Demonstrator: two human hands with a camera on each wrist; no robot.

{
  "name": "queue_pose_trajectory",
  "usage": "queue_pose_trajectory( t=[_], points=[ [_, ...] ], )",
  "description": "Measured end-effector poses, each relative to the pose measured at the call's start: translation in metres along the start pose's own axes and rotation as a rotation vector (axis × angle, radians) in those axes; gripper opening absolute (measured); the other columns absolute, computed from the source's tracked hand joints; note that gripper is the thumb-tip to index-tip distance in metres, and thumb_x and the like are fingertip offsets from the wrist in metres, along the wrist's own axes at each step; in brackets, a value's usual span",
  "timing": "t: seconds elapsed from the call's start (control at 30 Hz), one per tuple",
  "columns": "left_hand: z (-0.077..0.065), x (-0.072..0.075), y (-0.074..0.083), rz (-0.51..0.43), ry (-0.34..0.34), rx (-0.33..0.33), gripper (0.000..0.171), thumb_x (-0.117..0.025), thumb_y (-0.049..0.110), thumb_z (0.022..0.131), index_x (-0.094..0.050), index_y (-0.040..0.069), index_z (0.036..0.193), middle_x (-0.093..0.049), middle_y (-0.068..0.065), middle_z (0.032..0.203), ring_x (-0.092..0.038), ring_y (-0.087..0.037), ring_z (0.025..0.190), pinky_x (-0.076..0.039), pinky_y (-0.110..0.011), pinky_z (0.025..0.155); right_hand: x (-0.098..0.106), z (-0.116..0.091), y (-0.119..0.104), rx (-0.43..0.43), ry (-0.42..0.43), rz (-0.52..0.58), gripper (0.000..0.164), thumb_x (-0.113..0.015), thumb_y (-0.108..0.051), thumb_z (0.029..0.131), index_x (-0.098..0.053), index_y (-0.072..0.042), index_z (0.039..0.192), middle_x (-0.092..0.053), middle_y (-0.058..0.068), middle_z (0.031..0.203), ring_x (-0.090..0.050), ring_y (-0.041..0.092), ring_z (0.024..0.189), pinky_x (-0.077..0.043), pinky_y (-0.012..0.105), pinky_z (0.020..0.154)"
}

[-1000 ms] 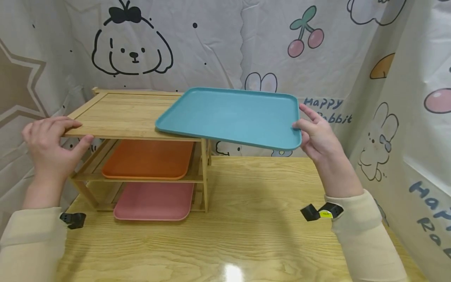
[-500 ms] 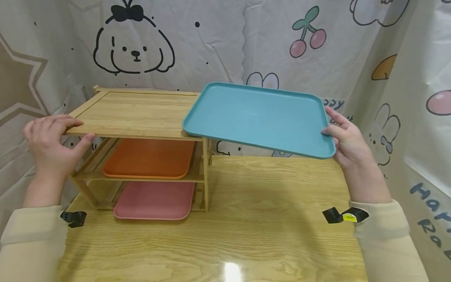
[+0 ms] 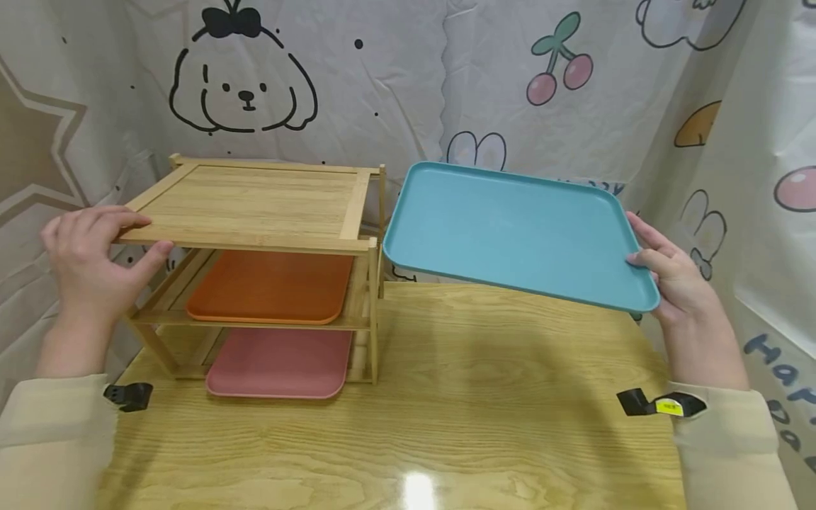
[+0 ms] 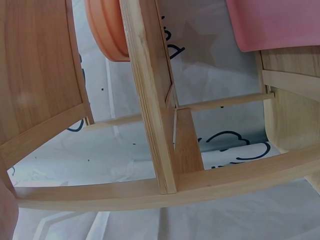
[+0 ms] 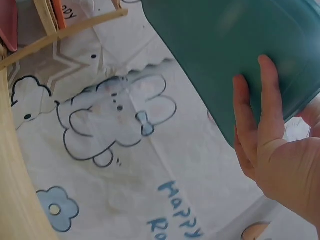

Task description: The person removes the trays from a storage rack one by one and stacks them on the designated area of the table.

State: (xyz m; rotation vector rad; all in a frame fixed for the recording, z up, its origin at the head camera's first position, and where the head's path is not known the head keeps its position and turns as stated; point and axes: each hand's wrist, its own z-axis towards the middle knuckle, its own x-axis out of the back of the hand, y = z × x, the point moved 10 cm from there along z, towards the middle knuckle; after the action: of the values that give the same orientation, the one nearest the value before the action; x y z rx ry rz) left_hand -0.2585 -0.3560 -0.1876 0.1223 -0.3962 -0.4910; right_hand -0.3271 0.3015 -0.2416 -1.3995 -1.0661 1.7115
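My right hand (image 3: 685,283) pinches the right end of a blue tray (image 3: 516,234), thumb on top and fingers spread beneath, as the right wrist view shows on the tray's underside (image 5: 215,60). The tray hangs in the air right of a wooden rack (image 3: 268,205), tilted down toward the hand. At the rack's top left corner my left hand (image 3: 95,255) grips the front edge of the top shelf, fingers above and thumb below. An orange tray (image 3: 270,287) lies on the middle shelf. Below it, a pink tray (image 3: 280,365) sticks out past the rack's front.
The rack stands on a light wood table (image 3: 446,425) at the left. Behind and to the right hangs a printed white cloth (image 3: 395,85) with cartoon animals and cherries.
The blue tray has moved right and slightly down with my right hand, off the rack's top shelf, which now shows whole. My left hand stays at its corner.
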Motion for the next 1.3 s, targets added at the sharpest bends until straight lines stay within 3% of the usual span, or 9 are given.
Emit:
queue_pose_trajectory(
  t=[0.13,0.37,0.5,0.87,1.3],
  points=[
    [0.0,0.0,-0.001,0.005,0.002,-0.002,0.085,-0.053,0.077,0.073,-0.067,-0.004,0.095,-0.064,-0.027,0.101,-0.048,-0.048,0.097,-0.018,-0.04,0.102,0.009,-0.001,0.01,-0.007,-0.066,0.044,0.064,-0.038,0.015,0.091,-0.043,-0.022,0.143,-0.064,0.0,0.115,-0.068,0.025,0.097,-0.054,0.033,0.072],
    [0.0,0.0,0.0,0.01,0.005,-0.008,0.086,-0.053,0.077,0.073,-0.067,-0.005,0.095,-0.064,-0.028,0.1,-0.048,-0.048,0.097,-0.018,-0.04,0.102,0.021,0.0,0.03,0.021,-0.157,0.085,0.065,-0.033,0.02,0.089,-0.044,-0.017,0.141,-0.062,0.003,0.123,-0.07,0.022,0.086,-0.055,0.029,0.067],
    [0.0,0.0,0.0,0.013,0.004,-0.005,0.087,-0.053,0.078,0.073,-0.067,-0.005,0.095,-0.064,-0.028,0.1,-0.048,-0.048,0.098,-0.018,-0.04,0.102,0.029,0.002,0.043,0.024,-0.191,0.053,0.067,-0.032,0.021,0.089,-0.038,-0.017,0.144,-0.059,0.002,0.127,-0.068,0.024,0.098,-0.054,0.032,0.074],
    [0.0,0.001,0.001,0.024,0.009,-0.011,0.088,-0.052,0.078,0.074,-0.067,-0.006,0.096,-0.063,-0.029,0.1,-0.047,-0.048,0.098,-0.017,-0.04,0.103,0.049,0.014,0.088,-0.001,-0.189,-0.032,0.074,-0.032,0.021,0.089,-0.014,-0.014,0.152,-0.054,0.002,0.126,-0.065,0.019,0.104,-0.053,0.032,0.08],
    [-0.002,0.0,-0.002,0.023,0.02,-0.011,0.087,-0.052,0.078,0.073,-0.067,-0.005,0.096,-0.064,-0.028,0.1,-0.048,-0.048,0.097,-0.018,-0.039,0.102,0.074,0.021,0.135,-0.059,-0.152,-0.058,0.077,-0.03,0.021,0.089,-0.002,-0.013,0.153,-0.059,0.0,0.118,-0.067,0.015,0.093,-0.055,0.028,0.07]
  ],
)
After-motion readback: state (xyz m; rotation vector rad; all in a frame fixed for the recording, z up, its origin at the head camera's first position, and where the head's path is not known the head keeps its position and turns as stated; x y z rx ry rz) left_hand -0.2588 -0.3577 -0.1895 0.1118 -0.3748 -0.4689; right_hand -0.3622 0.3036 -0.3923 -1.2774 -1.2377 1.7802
